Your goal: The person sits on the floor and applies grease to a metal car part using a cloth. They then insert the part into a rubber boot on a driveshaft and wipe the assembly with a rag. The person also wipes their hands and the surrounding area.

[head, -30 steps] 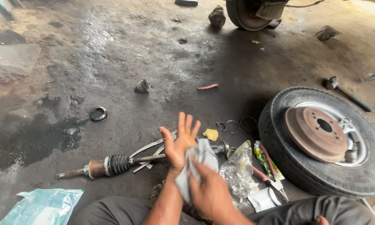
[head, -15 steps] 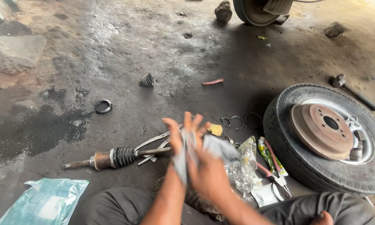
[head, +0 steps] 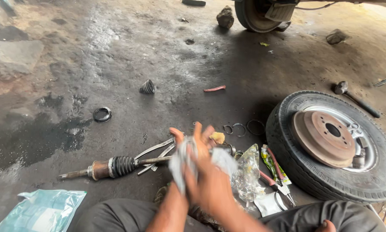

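Grey cloth [head: 182, 165], crumpled and partly blurred, sits pressed between the two hands just above the person's lap, in front of the dark trousers [head: 115, 215]. The right hand [head: 210, 182] lies over the cloth with its fingers [head: 200, 134] stretched upward and slightly spread, its palm pushing the fabric against the left hand [head: 181, 141], whose fingers are mostly hidden behind the cloth and the other hand, so I cannot tell how far they curl; only a fingertip or two shows above the fabric. Just behind the hands an axle shaft [head: 115, 166] with a black ribbed rubber boot lies on the oily concrete floor [head: 115, 64], with a few flat metal strips [head: 156, 150] beside it. To the right of the hands lie a crumpled clear plastic bag [head: 248, 176], a green-and-yellow packet [head: 270, 161] and pliers with red handles [head: 274, 184]. Beyond these a tyre [head: 330, 146] lies flat with a rusty brake drum [head: 324, 138] resting on it. Several metal rings [head: 244, 128] lie near the tyre. Farther off are a small rubber boot [head: 147, 87], a black ring [head: 102, 114] and a hammer [head: 356, 99], and a pale blue bag [head: 40, 210] lies near the left knee.
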